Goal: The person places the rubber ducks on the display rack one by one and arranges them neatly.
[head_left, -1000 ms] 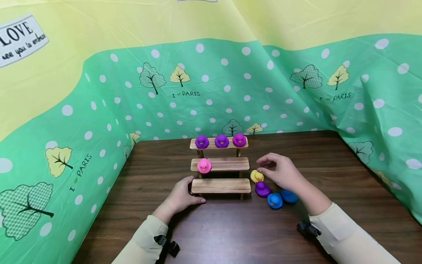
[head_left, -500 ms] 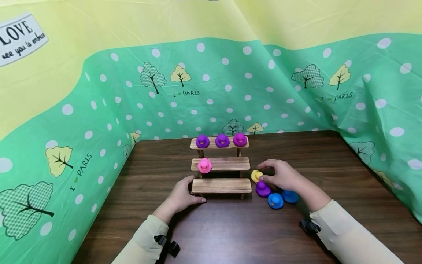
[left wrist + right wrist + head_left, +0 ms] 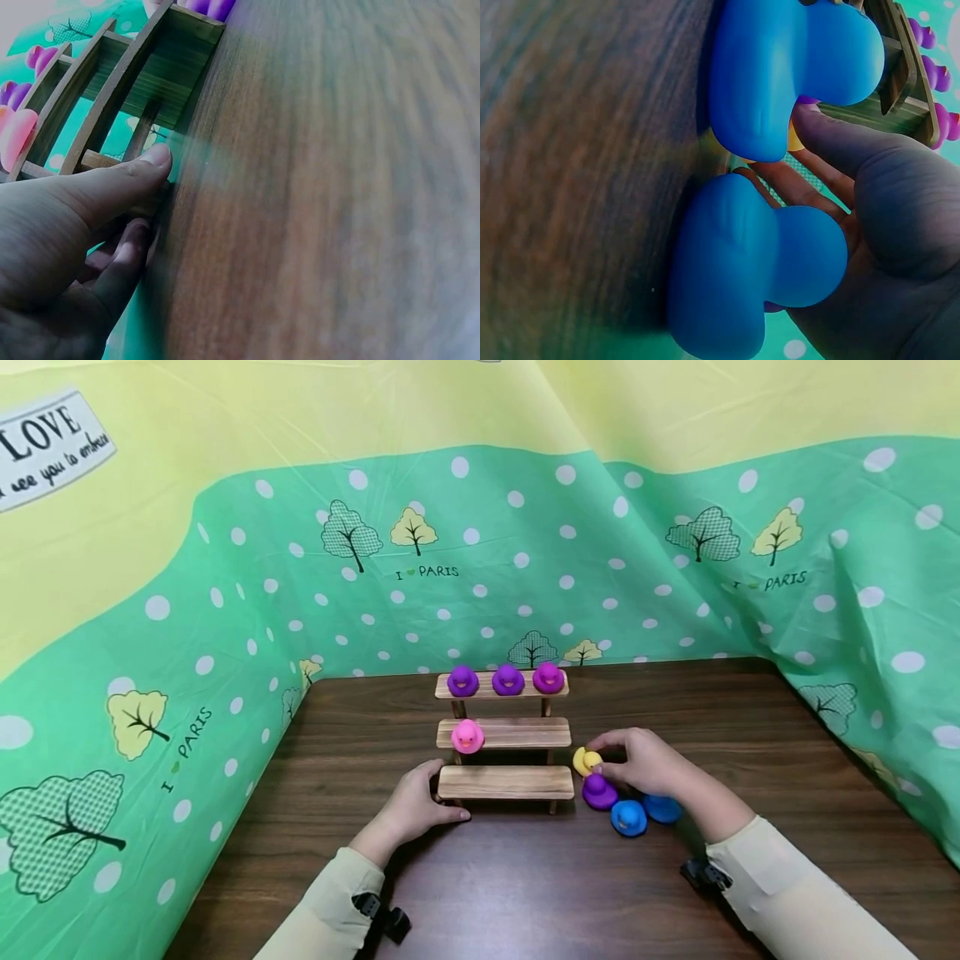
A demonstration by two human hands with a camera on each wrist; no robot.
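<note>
The right hand [image 3: 647, 763] pinches a small, smooth yellow rubber duck [image 3: 585, 761] with curled fingertips, on the dark wood-grain table [image 3: 750, 760] just right of the three-tiered slatted wooden stand [image 3: 504, 733]. The left hand [image 3: 415, 804] grips the stand's lowest plank. Two glossy blue rubber ducks [image 3: 628, 817] sit beside the right wrist.

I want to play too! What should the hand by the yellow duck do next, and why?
Probably lift the small yellow rubber duck: the right hand already pinches it on the dark wooden table, while the left hand grips the three-step wooden shelf.
</note>
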